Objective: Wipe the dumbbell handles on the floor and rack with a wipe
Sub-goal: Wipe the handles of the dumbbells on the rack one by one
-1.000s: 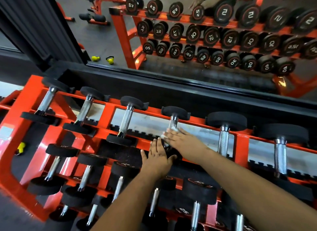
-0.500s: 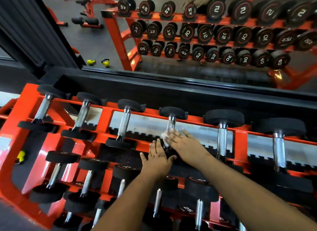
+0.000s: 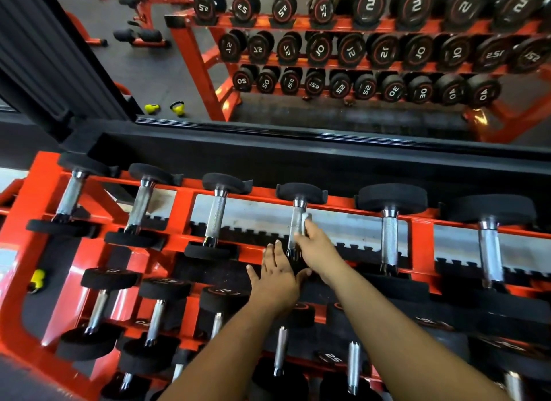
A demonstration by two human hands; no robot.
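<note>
Your right hand [image 3: 317, 247] fingers pinch a white wipe [image 3: 306, 221] against the knurled steel dumbbell handle [image 3: 295, 226]; your left hand [image 3: 277, 277] lies flat, fingers released, on the orange rack [image 3: 185, 202].

Two bare forearms, no sleeves, left hand [image 3: 278, 277], right hand [image 3: 317, 247]

Six dumbbells [image 3: 296, 221] sit in the top row of the one orange rack [image 3: 417, 230], each showing a chrome handle. On the rows below, about seven more handles are in view (the lower edge cuts some off, so the count is rough). Two hands [image 3: 277, 277] reach in, with one white wipe [image 3: 306, 221]. The mirror [image 3: 328, 57] shows two yellow kettlebells [image 3: 165, 108].
</note>
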